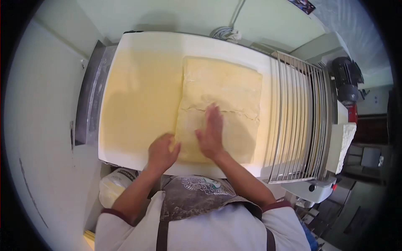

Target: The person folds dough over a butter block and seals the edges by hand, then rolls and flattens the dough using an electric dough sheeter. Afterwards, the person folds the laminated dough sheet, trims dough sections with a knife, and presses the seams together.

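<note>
A thick, pale yellow folded slab of dough point(226, 90) lies on the white belt point(142, 96) of a dough sheeter. A seam runs across the slab's middle. My right hand point(211, 131) lies flat on the dough's near half, fingers apart, pressing down. My left hand point(161, 151) grips the slab's near left corner with curled fingers.
A metal guard grille point(295, 117) covers the rollers right of the dough. A black motor point(347, 79) sits further right. A white wall panel point(37, 125) stands on the left. A white tub point(111, 188) sits below the belt's near edge. I wear a floury apron point(197, 198).
</note>
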`<state>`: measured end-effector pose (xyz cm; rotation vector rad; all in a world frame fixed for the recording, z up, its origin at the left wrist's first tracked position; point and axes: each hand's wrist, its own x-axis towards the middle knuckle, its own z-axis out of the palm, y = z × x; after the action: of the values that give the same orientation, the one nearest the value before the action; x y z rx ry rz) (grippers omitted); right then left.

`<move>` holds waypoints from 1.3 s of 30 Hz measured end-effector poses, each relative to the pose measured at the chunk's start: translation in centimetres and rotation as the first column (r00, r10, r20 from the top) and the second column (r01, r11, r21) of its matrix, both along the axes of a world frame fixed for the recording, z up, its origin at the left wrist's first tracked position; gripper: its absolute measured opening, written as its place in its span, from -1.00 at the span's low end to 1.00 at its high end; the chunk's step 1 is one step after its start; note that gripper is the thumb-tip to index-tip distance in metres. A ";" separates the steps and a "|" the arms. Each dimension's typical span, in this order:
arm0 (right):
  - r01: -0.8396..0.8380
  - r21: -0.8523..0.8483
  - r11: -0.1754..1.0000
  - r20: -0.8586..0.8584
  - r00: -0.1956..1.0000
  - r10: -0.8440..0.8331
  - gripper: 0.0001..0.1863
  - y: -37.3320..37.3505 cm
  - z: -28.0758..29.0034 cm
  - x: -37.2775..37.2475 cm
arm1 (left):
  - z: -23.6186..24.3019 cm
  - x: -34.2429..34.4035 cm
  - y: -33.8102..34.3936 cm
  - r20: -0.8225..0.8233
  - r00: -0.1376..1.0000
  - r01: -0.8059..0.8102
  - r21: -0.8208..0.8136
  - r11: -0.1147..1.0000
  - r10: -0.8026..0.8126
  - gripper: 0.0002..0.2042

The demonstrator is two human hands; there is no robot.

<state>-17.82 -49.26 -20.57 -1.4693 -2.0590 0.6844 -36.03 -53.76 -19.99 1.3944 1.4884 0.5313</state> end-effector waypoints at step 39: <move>0.183 -0.191 0.964 0.237 0.962 -0.136 -0.14 14.7 -0.3 11.8 | -1.9 20.6 17.2 -0.735 0.531 0.792 0.254 0.555 -0.422 -0.35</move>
<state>-6.02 -34.52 -20.83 -1.8879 -2.0489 0.7185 -15.41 -36.55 -21.89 2.6632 1.1210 -0.0044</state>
